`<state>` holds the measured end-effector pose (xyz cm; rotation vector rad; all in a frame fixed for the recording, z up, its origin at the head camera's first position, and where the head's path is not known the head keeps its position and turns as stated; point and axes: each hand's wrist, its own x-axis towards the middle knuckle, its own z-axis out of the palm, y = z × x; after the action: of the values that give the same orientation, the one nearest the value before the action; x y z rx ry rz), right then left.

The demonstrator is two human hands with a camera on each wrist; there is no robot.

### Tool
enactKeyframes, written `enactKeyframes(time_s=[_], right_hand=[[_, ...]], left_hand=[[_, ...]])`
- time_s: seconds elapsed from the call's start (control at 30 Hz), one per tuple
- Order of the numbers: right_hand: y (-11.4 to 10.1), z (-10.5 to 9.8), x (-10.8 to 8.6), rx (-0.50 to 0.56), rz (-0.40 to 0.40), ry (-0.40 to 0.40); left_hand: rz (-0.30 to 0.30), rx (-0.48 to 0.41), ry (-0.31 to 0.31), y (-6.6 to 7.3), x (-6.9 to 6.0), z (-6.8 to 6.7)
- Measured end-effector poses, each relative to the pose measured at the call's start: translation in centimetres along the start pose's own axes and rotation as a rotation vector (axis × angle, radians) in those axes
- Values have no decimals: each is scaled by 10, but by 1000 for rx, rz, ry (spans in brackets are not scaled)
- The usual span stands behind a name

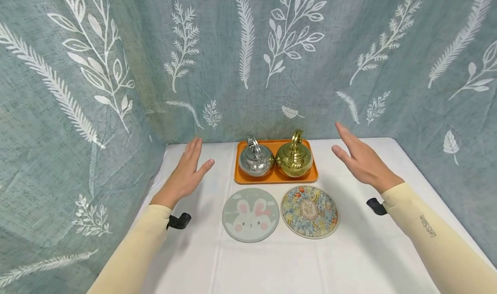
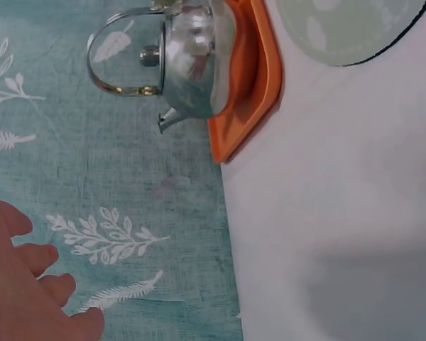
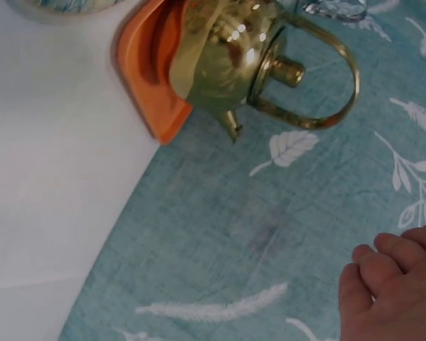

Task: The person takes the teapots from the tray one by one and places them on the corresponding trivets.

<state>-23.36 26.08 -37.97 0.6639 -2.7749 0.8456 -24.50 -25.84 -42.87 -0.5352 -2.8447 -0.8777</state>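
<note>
Left of the orange tray (image 1: 276, 180), my left hand (image 1: 185, 173) hovers with straight fingers and the thumb spread, touching nothing. On the other side my right hand (image 1: 359, 160) is likewise raised, fingers extended and thumb apart. Side by side on the tray stand a silver teapot (image 1: 256, 161) and a gold teapot (image 1: 294, 159), both with upright arched handles. The left wrist view shows the silver teapot's short spout; the gold one's spout appears in the right wrist view. In front of the tray lie a round bunny mat (image 1: 250, 225) and a round flower-patterned mat (image 1: 309, 212).
A white cloth (image 1: 268, 268) covers the table. Blue-green curtains (image 1: 225, 61) with white leaf prints hang behind and at both sides, close to the table's edges. Each wrist carries a small black camera mount, such as the left mount (image 1: 179, 220).
</note>
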Motion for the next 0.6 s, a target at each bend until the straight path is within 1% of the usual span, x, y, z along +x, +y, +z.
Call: enactKeyframes(time_s=[0.1, 0.2, 0.3, 0.37, 0.5, 0.6], right_hand=[[0, 0, 3, 28, 6, -10], [2, 1, 4, 44, 19, -14], [5, 2, 7, 56, 23, -21], [6, 3, 8, 64, 26, -31], [7, 4, 10, 80, 34, -52], [7, 5, 12, 91, 41, -60]], left_hand=[[-10, -30, -28, 5, 2, -2], [-28, -58, -55, 9, 3, 0], [-49, -99, -62, 9, 4, 3], [-62, -147, -66, 9, 5, 6], [-93, -267, -79, 13, 6, 11], [-112, -316, -73, 16, 6, 14]])
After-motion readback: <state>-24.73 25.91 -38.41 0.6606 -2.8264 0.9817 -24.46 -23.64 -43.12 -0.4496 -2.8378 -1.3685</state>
